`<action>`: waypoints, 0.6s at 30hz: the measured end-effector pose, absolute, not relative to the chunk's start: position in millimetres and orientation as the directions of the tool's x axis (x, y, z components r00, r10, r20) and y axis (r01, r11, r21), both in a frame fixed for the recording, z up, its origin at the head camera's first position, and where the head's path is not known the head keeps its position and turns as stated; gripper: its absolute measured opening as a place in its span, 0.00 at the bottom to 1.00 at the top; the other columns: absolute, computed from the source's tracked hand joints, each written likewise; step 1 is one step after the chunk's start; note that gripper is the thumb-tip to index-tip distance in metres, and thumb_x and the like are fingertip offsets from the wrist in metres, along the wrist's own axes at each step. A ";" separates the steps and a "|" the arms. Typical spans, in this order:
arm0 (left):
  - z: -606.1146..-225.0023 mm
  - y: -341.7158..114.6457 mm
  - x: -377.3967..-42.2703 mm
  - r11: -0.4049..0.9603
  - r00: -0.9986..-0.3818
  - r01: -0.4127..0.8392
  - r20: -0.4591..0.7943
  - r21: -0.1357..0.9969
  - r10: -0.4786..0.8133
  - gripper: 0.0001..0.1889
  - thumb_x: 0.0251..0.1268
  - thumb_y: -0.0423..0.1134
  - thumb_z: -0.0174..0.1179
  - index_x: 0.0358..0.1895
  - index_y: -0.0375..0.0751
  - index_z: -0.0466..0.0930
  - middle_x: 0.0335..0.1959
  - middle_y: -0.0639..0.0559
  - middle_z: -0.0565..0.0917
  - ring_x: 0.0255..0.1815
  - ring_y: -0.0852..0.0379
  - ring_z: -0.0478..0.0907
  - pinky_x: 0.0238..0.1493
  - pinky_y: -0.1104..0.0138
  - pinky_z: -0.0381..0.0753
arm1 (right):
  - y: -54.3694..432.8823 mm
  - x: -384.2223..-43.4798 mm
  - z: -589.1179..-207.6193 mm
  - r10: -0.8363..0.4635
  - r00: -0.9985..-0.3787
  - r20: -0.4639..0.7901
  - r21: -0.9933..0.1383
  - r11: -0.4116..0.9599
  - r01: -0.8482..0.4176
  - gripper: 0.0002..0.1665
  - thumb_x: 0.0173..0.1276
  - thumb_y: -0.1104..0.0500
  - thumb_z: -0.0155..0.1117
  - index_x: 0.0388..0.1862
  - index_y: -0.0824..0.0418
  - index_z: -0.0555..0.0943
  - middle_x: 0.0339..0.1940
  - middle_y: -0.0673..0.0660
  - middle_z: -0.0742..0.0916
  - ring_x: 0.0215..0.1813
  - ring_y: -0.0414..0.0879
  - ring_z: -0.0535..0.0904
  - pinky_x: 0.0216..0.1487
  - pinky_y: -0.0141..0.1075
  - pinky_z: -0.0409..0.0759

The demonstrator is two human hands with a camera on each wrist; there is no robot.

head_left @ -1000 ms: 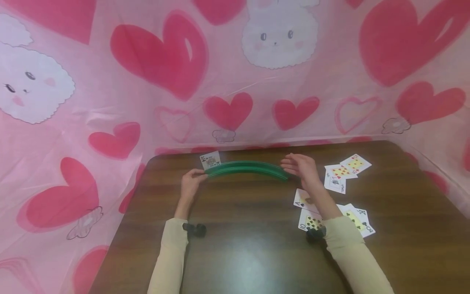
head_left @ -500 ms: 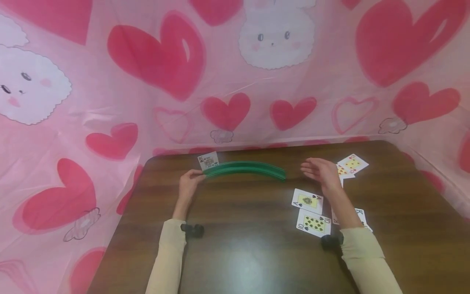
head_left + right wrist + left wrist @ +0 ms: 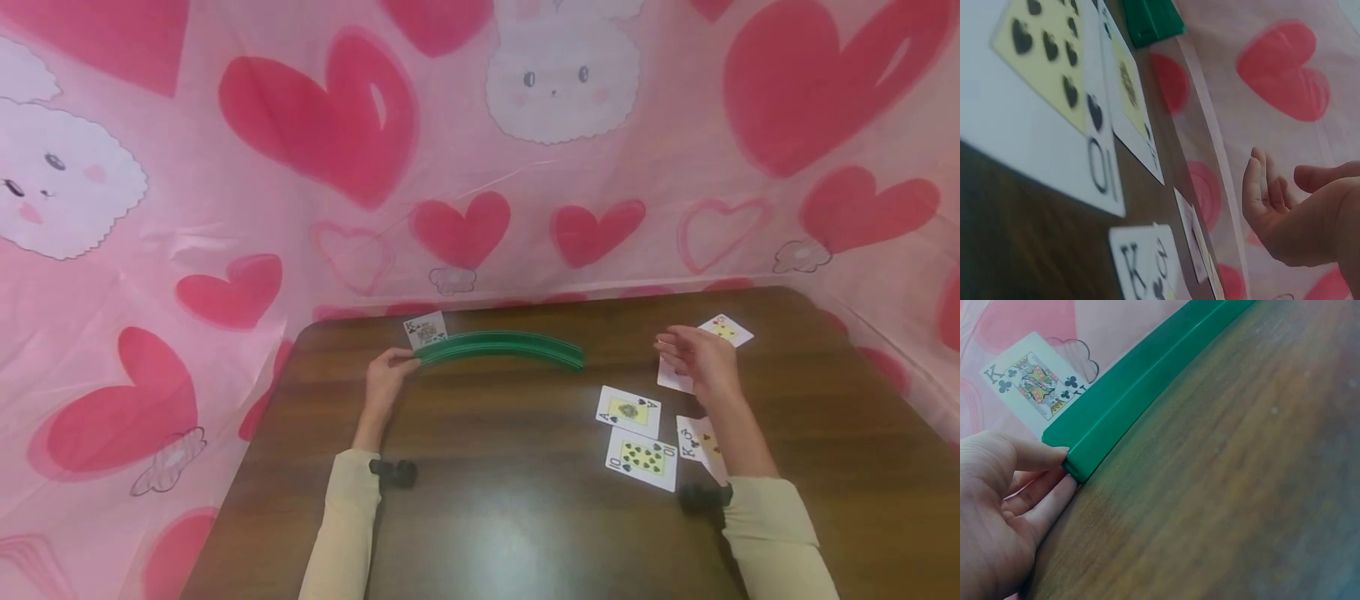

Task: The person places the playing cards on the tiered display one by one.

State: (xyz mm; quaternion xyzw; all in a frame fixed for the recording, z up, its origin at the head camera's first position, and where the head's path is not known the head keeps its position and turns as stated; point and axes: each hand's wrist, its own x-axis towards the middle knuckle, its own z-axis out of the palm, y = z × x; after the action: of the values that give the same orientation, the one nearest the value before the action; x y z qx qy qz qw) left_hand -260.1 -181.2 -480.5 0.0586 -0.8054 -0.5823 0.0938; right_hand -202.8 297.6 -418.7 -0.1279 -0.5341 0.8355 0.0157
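At the left end of a curved green playing-card holder [image 3: 498, 343], my left hand [image 3: 386, 385] pinches the tip between thumb and fingers, as the left wrist view shows closely. A king of clubs [image 3: 1034, 381] stands in the holder's left part, face toward me. My right hand [image 3: 705, 362] hovers over the cards at the table's right, fingers loosely bent and holding nothing. It partly covers a back group, with one card [image 3: 723, 327] behind it and another card [image 3: 673, 377] under its fingers.
Nearer me lie an ace of spades [image 3: 628, 411] and a ten of spades [image 3: 641, 460], slightly overlapping. Beside them, overlapping cards with a king corner [image 3: 688, 433] are partly hidden by my right forearm. A pink heart-print cloth [image 3: 525, 242] hangs behind the brown wooden table [image 3: 495, 467].
My right hand has moved right, away from the holder's right end, to over the back right cards. The ace and ten are uncovered. My left hand keeps its grip on the holder.
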 end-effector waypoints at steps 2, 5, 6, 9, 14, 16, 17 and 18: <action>-479.6 -181.1 -259.8 0.318 -0.975 0.020 0.089 0.948 -0.204 0.10 0.47 0.38 0.64 0.35 0.39 0.80 0.34 0.44 0.81 0.34 0.53 0.76 0.37 0.64 0.73 | 301.7 -202.9 -417.3 0.186 -0.961 -0.207 -0.884 -0.457 0.102 0.08 0.59 0.56 0.60 0.36 0.58 0.80 0.34 0.56 0.86 0.40 0.49 0.81 0.45 0.40 0.73; -478.9 -182.0 -260.1 0.314 -0.974 0.027 0.096 0.949 -0.206 0.10 0.47 0.38 0.64 0.35 0.39 0.80 0.34 0.44 0.81 0.33 0.54 0.76 0.37 0.65 0.73 | 307.5 -202.9 -415.8 0.220 -0.950 -0.221 -0.870 -0.484 0.091 0.06 0.58 0.58 0.61 0.34 0.59 0.80 0.32 0.56 0.86 0.40 0.49 0.82 0.44 0.40 0.74; -478.8 -182.5 -260.2 0.310 -0.974 0.031 0.098 0.950 -0.206 0.10 0.47 0.37 0.64 0.35 0.39 0.80 0.34 0.44 0.81 0.33 0.54 0.76 0.37 0.64 0.73 | 309.2 -202.5 -415.7 0.239 -0.942 -0.236 -0.873 -0.479 0.097 0.08 0.57 0.58 0.62 0.35 0.59 0.80 0.32 0.55 0.86 0.40 0.48 0.82 0.43 0.39 0.74; -479.2 -184.1 -260.4 0.307 -0.973 0.033 0.100 0.951 -0.206 0.11 0.46 0.38 0.65 0.35 0.39 0.80 0.34 0.44 0.81 0.34 0.53 0.76 0.37 0.64 0.73 | 314.9 -202.1 -416.5 0.298 -0.914 -0.275 -0.895 -0.427 0.130 0.21 0.54 0.53 0.65 0.46 0.60 0.76 0.34 0.51 0.85 0.43 0.45 0.81 0.45 0.37 0.74; -479.7 -185.6 -259.8 0.317 -0.976 0.017 0.085 0.948 -0.203 0.11 0.47 0.39 0.65 0.35 0.39 0.79 0.36 0.45 0.81 0.36 0.53 0.76 0.39 0.64 0.73 | 320.6 -203.3 -420.1 0.387 -0.876 -0.287 -0.954 -0.195 0.227 0.42 0.57 0.45 0.60 0.65 0.63 0.59 0.54 0.57 0.75 0.58 0.47 0.69 0.58 0.36 0.64; -479.3 -185.9 -259.4 0.316 -0.976 0.014 0.081 0.949 -0.201 0.11 0.47 0.39 0.64 0.35 0.39 0.79 0.36 0.45 0.81 0.36 0.53 0.76 0.40 0.63 0.73 | 321.8 -204.1 -422.5 0.387 -0.886 -0.254 -0.964 -0.033 0.263 0.42 0.60 0.42 0.54 0.66 0.64 0.56 0.61 0.62 0.67 0.63 0.53 0.62 0.62 0.42 0.59; -478.9 -186.0 -259.1 0.318 -0.976 0.013 0.081 0.948 -0.200 0.11 0.47 0.39 0.64 0.35 0.39 0.79 0.36 0.45 0.81 0.36 0.53 0.76 0.40 0.63 0.72 | 322.3 -204.5 -423.8 0.376 -0.896 -0.236 -0.959 0.060 0.278 0.42 0.62 0.42 0.50 0.67 0.65 0.55 0.64 0.64 0.64 0.64 0.56 0.59 0.63 0.45 0.57; -478.3 -186.2 -258.8 0.320 -0.977 0.013 0.080 0.947 -0.200 0.11 0.47 0.39 0.64 0.35 0.39 0.79 0.36 0.44 0.81 0.37 0.52 0.76 0.40 0.63 0.72 | 322.8 -204.9 -425.4 0.351 -0.910 -0.218 -0.950 0.138 0.281 0.41 0.64 0.41 0.47 0.67 0.65 0.53 0.66 0.66 0.60 0.65 0.60 0.56 0.63 0.50 0.55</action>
State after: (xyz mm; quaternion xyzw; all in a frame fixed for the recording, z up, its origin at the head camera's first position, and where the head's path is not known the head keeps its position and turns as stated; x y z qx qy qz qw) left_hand -258.8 -186.2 -478.3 0.0579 -0.8072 -0.5802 0.0915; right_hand -204.9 322.8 -425.4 -0.2096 -0.7537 0.6222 0.0285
